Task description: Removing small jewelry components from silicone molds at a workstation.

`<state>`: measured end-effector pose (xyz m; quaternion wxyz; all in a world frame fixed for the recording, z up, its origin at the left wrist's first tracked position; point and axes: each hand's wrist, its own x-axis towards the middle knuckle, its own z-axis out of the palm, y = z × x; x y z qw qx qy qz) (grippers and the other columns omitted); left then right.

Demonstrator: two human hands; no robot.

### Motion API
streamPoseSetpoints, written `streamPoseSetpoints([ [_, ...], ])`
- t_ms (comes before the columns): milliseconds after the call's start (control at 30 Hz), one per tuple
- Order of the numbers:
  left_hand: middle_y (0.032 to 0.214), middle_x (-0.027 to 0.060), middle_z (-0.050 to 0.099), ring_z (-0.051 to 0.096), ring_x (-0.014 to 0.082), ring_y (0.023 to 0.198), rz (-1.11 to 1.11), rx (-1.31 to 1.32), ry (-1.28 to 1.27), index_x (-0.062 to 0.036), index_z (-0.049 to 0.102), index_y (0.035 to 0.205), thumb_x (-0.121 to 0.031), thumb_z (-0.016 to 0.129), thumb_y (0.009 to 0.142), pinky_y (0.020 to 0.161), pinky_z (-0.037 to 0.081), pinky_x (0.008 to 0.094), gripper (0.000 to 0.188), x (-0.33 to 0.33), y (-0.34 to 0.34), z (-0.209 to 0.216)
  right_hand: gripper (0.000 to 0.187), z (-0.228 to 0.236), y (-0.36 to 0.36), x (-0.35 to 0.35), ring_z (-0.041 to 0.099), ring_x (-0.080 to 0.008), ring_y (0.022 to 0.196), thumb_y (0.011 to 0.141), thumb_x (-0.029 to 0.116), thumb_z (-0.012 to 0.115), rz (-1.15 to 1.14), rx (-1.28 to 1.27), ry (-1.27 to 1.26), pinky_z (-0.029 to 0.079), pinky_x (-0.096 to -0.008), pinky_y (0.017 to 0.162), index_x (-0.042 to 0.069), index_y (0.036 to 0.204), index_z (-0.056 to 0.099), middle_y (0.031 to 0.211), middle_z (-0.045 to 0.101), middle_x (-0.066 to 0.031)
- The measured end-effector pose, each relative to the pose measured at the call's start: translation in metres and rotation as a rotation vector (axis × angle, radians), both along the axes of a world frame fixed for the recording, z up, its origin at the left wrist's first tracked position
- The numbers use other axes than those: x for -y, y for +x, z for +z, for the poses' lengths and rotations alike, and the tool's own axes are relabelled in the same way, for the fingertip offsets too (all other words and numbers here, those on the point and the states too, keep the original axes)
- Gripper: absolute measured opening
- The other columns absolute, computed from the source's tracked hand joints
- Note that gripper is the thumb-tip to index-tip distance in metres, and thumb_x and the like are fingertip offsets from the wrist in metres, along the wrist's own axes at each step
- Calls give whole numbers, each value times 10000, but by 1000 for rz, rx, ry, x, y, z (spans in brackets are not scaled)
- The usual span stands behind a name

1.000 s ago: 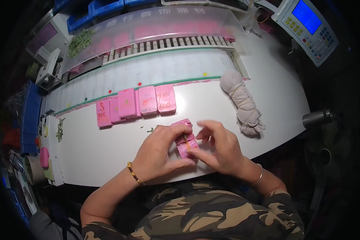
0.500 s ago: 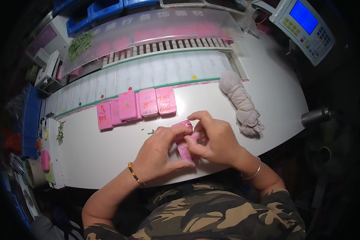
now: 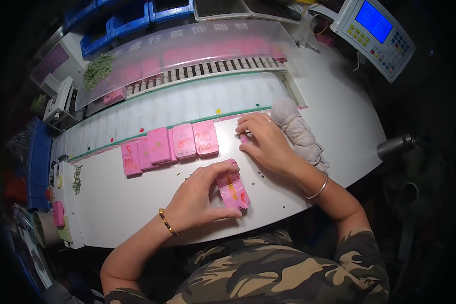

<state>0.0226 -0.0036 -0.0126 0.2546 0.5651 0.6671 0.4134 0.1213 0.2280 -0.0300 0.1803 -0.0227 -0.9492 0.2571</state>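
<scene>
My left hand (image 3: 198, 193) grips a pink rubber mold (image 3: 236, 196) by its two ends, fingers at the far end and thumb at the near one. The mold's crinkled inner face shows orange-yellow marks and a red mark. Farther off to the right, my right hand (image 3: 264, 142) pinches a small pink piece (image 3: 244, 138) between thumb and fingers, apart from the mold. Its shape is partly hidden by the fingers. Small dark green bits (image 3: 261, 175) lie scattered on the white table near both hands.
Several pink blocks (image 3: 183, 142) with handwritten marks stand in a row before a white glass-edged panel (image 3: 177, 101). A cloth bundle (image 3: 300, 133) lies beside my right forearm. A keypad with a blue screen (image 3: 375, 35) hangs at the far right; a dark cylinder (image 3: 395, 147) juts at the table's right edge.
My right hand has come away from the mold, moving far and slightly right with a small pink piece. The mold's inner face now shows in my left hand.
</scene>
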Motion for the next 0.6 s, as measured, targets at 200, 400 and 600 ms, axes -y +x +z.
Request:
streamPoseSetpoints([
  [200, 1205, 118, 597, 582, 318, 1103, -11, -57, -56, -98, 492, 1314, -370, 902, 659, 955, 480, 392, 820, 2, 0, 2, 562, 41, 30, -23, 494, -366, 1245, 760, 80, 747, -321, -116, 371, 406, -434, 1057, 31, 1285, 554, 1351, 499, -200],
  [400, 1291, 120, 540, 556, 257, 1196, -89, 14, -70, -74, 462, 1320, -363, 951, 613, 1022, 456, 358, 906, -11, -12, 5, 741, 43, 52, -57, 506, -391, 1263, 733, 8, 723, -317, 180, -79, 428, -448, 1046, 112, 1427, 487, 1411, 482, -207],
  [600, 1314, 130, 532, 541, 254, 1230, -89, 112, -175, -67, 427, 1348, -357, 961, 598, 1035, 446, 360, 965, -11, -21, 5, 620, 88, 43, 8, 659, -323, 1020, 712, -49, 711, -219, -558, 448, 533, -400, 879, 114, 1305, 635, 1335, 606, -201],
])
